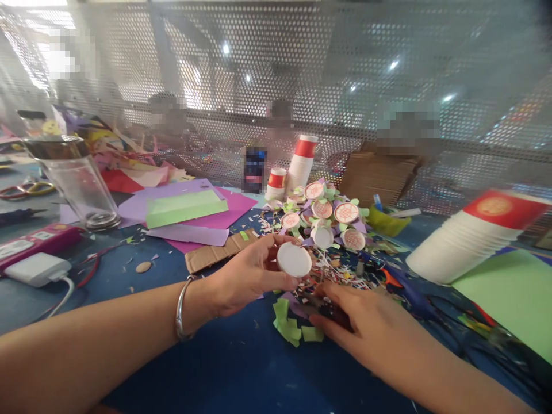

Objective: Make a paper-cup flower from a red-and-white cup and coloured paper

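My left hand (248, 273) grips a small white paper cup (294, 259), its round bottom facing me, just above the blue table (224, 368). A silver bangle circles that wrist. My right hand (356, 319) lies low on the table beside it, fingers curled over a dark object among paper scraps; what it holds is unclear. Green paper snippets (288, 326) lie between the hands. Behind them sits a cluster of cut cup bottoms with red prints and paper petals (325, 215).
A stack of paper cups (470, 233) lies on its side at right, near green paper (513, 293). Two upright cup stacks (301, 161), purple, pink and green sheets (185, 208), a glass jar (80, 181), a power strip (34, 241), cardboard (213, 253) and a perforated metal screen (302, 69) stand behind.
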### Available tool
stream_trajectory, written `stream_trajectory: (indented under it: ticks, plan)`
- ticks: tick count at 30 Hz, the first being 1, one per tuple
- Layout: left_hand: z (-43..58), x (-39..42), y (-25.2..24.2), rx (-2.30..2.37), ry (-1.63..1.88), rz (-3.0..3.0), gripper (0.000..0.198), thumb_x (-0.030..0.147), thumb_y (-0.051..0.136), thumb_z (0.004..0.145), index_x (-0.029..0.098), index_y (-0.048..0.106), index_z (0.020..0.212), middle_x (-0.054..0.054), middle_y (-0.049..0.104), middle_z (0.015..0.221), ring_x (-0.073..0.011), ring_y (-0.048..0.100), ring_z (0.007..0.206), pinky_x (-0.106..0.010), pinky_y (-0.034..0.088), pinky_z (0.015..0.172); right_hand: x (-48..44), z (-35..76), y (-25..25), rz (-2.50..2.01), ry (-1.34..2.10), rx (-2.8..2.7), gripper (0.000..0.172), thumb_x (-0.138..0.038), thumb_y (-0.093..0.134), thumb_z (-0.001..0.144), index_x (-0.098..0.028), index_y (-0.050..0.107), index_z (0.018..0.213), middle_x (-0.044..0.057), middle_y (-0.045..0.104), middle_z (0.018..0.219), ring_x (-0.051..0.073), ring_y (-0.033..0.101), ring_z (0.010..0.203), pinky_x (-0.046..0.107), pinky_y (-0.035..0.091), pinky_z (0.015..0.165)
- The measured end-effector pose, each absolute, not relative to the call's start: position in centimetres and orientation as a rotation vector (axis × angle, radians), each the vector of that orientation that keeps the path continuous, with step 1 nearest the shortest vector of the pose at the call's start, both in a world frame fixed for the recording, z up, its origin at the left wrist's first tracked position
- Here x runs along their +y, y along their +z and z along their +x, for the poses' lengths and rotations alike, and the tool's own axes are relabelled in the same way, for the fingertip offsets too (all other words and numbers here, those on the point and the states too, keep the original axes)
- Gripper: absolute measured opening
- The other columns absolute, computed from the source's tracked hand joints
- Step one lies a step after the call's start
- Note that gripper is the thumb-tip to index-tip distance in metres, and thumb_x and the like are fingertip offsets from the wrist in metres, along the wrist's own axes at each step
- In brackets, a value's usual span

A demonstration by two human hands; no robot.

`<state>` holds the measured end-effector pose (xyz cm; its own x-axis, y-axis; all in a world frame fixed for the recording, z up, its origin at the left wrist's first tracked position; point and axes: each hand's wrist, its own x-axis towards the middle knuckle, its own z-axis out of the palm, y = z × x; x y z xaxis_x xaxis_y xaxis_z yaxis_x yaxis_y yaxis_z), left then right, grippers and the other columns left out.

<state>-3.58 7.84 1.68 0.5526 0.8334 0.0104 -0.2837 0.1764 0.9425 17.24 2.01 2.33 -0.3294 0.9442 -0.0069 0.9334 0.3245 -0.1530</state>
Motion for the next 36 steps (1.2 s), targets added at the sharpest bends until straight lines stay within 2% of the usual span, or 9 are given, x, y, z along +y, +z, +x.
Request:
stream_trajectory:
  ticks: [3,9,15,21,26,32,36]
  plan:
    - [-3.6,7.9,1.6,0.615,0.841,1.127,0.063,0.004,0.08,0.065,0.015,0.052,0.12,-0.004,0.067,0.1,-0.0134,0.063,0.091,-0.026,0.048,0.081,2.0,17.3,2.0,-1.711,0.105,-2.506,0.018,-0.037,0.059,0.093,-0.021,0.068,0.09,0.007,0.076,0.083,0.026,0.072,0.069,0.034,0.047,0.057]
    - [-3.6,8.2,1.3,0.7,0.83,1.216,0.058,0.015,0.084,0.064,0.013,0.055,0.114,-0.006,0.067,0.102,-0.0153,0.064,0.091,-0.028,0.049,0.079,2.1,17.7,1.9,-1.475,-0.089,-2.526,0.014,-0.032,0.061,0.092,-0.022,0.07,0.094,0.006,0.077,0.084,0.024,0.074,0.069,0.032,0.053,0.062]
    - [-3.9,8.0,1.2,0.768,0.87,1.734,0.053,0.012,0.072,0.07,0.015,0.051,0.118,-0.006,0.066,0.103,-0.018,0.065,0.088,-0.03,0.053,0.074,2.0,18.1,2.4,-1.498,-0.168,-2.486,0.018,-0.035,0.058,0.094,-0.022,0.07,0.096,0.006,0.075,0.075,0.024,0.073,0.065,0.031,0.051,0.057]
    - [-3.9,7.3,1.6,0.749,0.902,2.114,0.054,0.006,0.063,0.07,0.017,0.053,0.122,-0.006,0.065,0.114,-0.0151,0.064,0.087,-0.027,0.054,0.073,2.2,18.0,2.9,-1.516,-0.028,-2.3,0.033,-0.045,0.048,0.1,-0.021,0.068,0.089,0.003,0.07,0.067,0.019,0.067,0.056,0.027,0.044,0.05]
    - [-3.5,7.0,1.6,0.647,0.881,2.287,0.054,0.006,0.063,0.069,0.014,0.056,0.122,-0.007,0.067,0.112,-0.0154,0.063,0.089,-0.027,0.053,0.072,2.5,17.7,2.6,-1.479,0.203,-2.189,0.035,-0.037,0.046,0.101,-0.021,0.062,0.074,0.0,0.064,0.062,0.015,0.061,0.054,0.026,0.041,0.05]
    - [-3.6,7.1,1.8,0.708,0.82,2.141,0.046,0.01,0.068,0.07,0.016,0.056,0.114,-0.004,0.067,0.101,-0.0145,0.063,0.081,-0.025,0.051,0.064,2.5,17.2,2.3,-1.446,0.241,-2.098,0.034,-0.032,0.051,0.097,-0.021,0.053,0.064,-0.004,0.054,0.053,0.01,0.049,0.046,0.024,0.033,0.046]
    - [-3.6,7.1,1.8,0.625,0.669,1.72,0.046,0.013,0.076,0.07,0.016,0.054,0.109,-0.005,0.066,0.097,-0.0165,0.066,0.083,-0.028,0.055,0.069,2.3,17.0,2.2,-1.416,0.147,-2.1,0.033,-0.029,0.054,0.094,-0.021,0.049,0.062,-0.005,0.052,0.052,0.01,0.048,0.047,0.024,0.033,0.047]
